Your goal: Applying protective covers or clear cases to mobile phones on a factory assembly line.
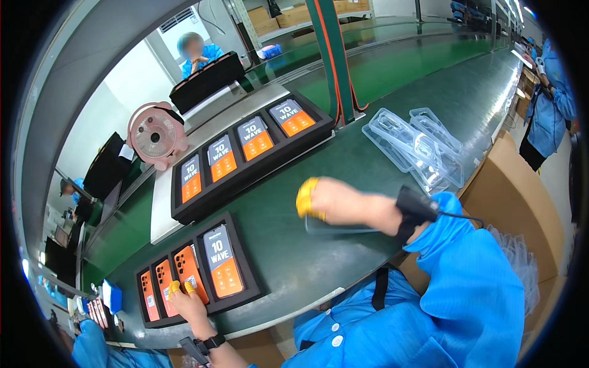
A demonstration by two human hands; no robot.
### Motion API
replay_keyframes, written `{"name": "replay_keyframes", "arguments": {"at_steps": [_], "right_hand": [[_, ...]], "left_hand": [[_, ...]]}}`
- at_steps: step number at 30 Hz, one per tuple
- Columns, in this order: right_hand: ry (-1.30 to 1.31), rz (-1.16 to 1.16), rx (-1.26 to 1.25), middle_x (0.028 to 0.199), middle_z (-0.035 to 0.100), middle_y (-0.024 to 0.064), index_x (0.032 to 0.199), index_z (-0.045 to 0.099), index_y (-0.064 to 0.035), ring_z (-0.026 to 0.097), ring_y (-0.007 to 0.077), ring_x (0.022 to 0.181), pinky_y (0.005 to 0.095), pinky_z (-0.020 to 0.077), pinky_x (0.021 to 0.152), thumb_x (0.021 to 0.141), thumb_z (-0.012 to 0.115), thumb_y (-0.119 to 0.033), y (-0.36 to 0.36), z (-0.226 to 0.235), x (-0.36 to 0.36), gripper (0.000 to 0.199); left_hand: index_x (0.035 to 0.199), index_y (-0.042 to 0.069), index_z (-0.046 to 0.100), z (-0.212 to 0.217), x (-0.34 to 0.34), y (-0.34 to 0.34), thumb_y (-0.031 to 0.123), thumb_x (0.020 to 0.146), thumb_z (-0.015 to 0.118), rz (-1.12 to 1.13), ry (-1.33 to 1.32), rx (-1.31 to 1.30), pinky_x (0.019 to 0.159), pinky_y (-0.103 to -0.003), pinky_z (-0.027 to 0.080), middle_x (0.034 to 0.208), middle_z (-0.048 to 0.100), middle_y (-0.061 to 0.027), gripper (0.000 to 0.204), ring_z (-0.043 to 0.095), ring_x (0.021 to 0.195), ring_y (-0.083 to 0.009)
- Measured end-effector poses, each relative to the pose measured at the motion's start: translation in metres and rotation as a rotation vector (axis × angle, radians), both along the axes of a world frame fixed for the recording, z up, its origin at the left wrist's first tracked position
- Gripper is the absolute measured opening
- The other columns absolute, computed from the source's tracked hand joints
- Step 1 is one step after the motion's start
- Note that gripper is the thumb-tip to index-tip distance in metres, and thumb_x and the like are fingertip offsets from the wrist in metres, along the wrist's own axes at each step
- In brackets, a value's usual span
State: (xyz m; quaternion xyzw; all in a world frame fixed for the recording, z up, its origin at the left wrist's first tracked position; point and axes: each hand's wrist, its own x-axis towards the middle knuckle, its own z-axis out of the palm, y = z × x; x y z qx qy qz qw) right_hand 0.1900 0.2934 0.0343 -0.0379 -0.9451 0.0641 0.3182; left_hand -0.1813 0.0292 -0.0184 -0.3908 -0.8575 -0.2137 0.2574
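Observation:
My left hand (187, 303), with yellow covers on its fingertips, reaches into the near black tray (250, 270). Its fingers are stretched out and slightly apart, touching the lower part of an orange phone (187, 264). Two more orange phones lie to the left of it, and a phone with a grey-and-orange printed front (222, 260) fills the right slot. Over the bench, my right hand (331, 199) is closed and a little blurred, its yellow-covered fingers curled. The edge of a clear plastic tray (343, 230) shows beneath it; the grip itself is mostly hidden.
Behind lies a larger black tray (257, 168) with several printed-front phones. Clear plastic trays (417, 147) are piled at right on the green bench (282, 245). A pink fan (156, 135) and a green post (334, 61) stand beyond. A cardboard box (515, 190) is beside me; co-workers are farther off.

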Motion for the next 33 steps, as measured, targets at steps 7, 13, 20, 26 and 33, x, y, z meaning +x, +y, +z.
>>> {"name": "replay_keyframes", "arguments": {"at_steps": [7, 13, 20, 26, 33], "right_hand": [[-0.051, -0.018, -0.054, 0.118, 0.052, 0.0073, 0.108, 0.056, -0.01, 0.045, 0.0256, 0.115, 0.0374, 0.036, 0.096, 0.077, 0.062, -0.018, -0.034, -0.031, 0.005, 0.032], [-0.16, -0.254, -0.189, 0.111, 0.056, 0.0079, 0.1, 0.06, -0.0087, 0.052, 0.0268, 0.104, 0.0388, 0.0417, 0.088, 0.079, 0.061, -0.016, -0.027, -0.052, 0.051, 0.023], [-0.04, -0.085, -0.262, 0.102, 0.055, 0.0082, 0.09, 0.062, -0.0079, 0.053, 0.0265, 0.096, 0.0381, 0.043, 0.083, 0.079, 0.058, -0.012, -0.028, -0.063, 0.04, 0.013], [0.005, 0.003, -0.182, 0.101, 0.055, 0.009, 0.099, 0.059, -0.0059, 0.053, 0.0267, 0.096, 0.0367, 0.0434, 0.083, 0.08, 0.057, -0.011, -0.029, -0.061, 0.045, 0.02], [0.282, -0.228, -0.387, 0.103, 0.054, 0.0113, 0.116, 0.051, -0.0062, 0.055, 0.0281, 0.092, 0.0376, 0.0459, 0.078, 0.083, 0.06, -0.019, -0.078, -0.008, 0.047, 0.036]], "left_hand": [[0.098, -0.008, 0.056, 0.011, 0.025, 0.003, 0.022, 0.084, 0.058, 0.194, -0.088, -0.265, 0.081, -0.045, 0.042, 0.097, 0.056, -0.0238, 0.033, 0.052, 0.094, -0.0396], [0.1, -0.008, 0.054, 0.008, 0.021, 0.012, 0.027, 0.082, 0.059, 0.178, -0.048, -0.261, 0.077, -0.045, 0.044, 0.097, 0.057, -0.0261, 0.039, 0.053, 0.088, -0.0433], [0.091, -0.005, 0.065, -0.038, -0.106, -0.013, 0.055, 0.085, 0.046, 0.039, -0.049, -0.44, 0.071, -0.046, 0.047, 0.084, 0.062, -0.0286, 0.063, 0.06, 0.08, -0.0414], [0.104, -0.004, 0.06, -0.035, -0.085, 0.015, 0.042, 0.087, 0.05, 0.008, -0.028, -0.499, 0.075, -0.043, 0.047, 0.098, 0.06, -0.027, 0.05, 0.059, 0.087, -0.0353], [0.109, -0.003, 0.056, 0.053, -0.024, 0.018, 0.03, 0.088, 0.053, -0.114, -0.101, -0.031, 0.079, -0.039, 0.047, 0.103, 0.059, -0.0227, 0.04, 0.058, 0.09, -0.0301]]}}
